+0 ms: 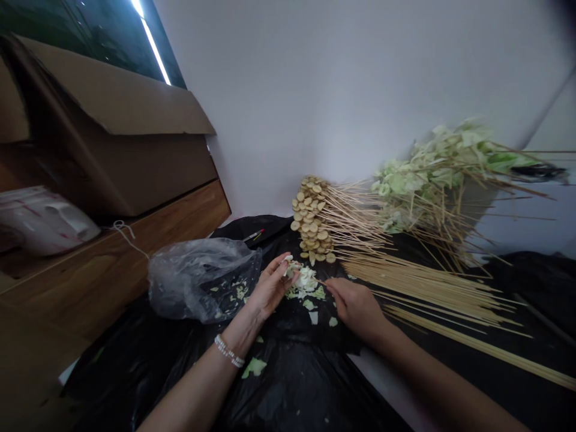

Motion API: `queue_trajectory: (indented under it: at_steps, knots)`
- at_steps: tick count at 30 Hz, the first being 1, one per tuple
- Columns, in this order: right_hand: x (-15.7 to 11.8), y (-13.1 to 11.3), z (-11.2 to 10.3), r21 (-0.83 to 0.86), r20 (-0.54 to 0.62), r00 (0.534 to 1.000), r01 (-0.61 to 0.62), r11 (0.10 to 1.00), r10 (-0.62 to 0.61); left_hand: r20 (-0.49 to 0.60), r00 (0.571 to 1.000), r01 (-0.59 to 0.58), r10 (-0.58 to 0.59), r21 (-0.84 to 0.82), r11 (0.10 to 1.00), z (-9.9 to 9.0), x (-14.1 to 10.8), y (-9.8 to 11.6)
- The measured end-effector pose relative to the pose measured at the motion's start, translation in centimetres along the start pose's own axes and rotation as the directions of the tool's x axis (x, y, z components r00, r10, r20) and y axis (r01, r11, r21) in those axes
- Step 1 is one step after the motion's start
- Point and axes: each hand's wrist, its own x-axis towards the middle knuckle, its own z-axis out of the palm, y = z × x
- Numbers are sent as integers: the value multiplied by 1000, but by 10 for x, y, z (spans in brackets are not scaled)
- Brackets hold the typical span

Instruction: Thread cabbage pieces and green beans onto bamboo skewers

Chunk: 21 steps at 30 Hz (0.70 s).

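Note:
Pale cabbage pieces (pixel 290 268) are pinched between the fingers of my left hand (pixel 272 283), which has a beaded bracelet at the wrist. My right hand (pixel 353 303) is closed on a thin wooden skewer (pixel 321 282), whose tip points left toward the cabbage. Just below and between the hands lies a small heap of torn cabbage (pixel 306 281), with loose scraps around it. Whether the skewer's tip has entered the held cabbage, I cannot tell. To the right of my right hand lie many bare skewers (pixel 418 288) in a loose row.
Skewered round slices (pixel 312 219) are stacked against the wall. Behind right, skewers of cabbage leaves (pixel 432 168) are piled high. A clear plastic bag (pixel 198 279) sits left of my hands on black plastic sheeting (pixel 288 378). A cardboard box (pixel 130 162) stands farther left.

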Motion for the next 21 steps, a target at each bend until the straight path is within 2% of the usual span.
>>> queue_trajectory:
  at_steps: [4,7,13,18,21]
  knots:
    - [-1,0,-1,-63,6,1000,22,998,-22,1,1000,-21,21,26,999,1,-1,0]
    - [-1,-1,1,13,31,999,14,1000,-15,0,1000,-23,23,43,999,2,-2,-1]
    - [3,-6,1,94,65,998,0,996,-6,69,997,25,-28,36,999,6,-7,-8]
    - [3,-2,1,98,28,1000,-10,995,8,44,999,21,-23,48,999,4,-3,-5]
    - [4,3,0,113,-57,998,-31,993,37,-8,1000,15,-14,34,999,1,1,-2]
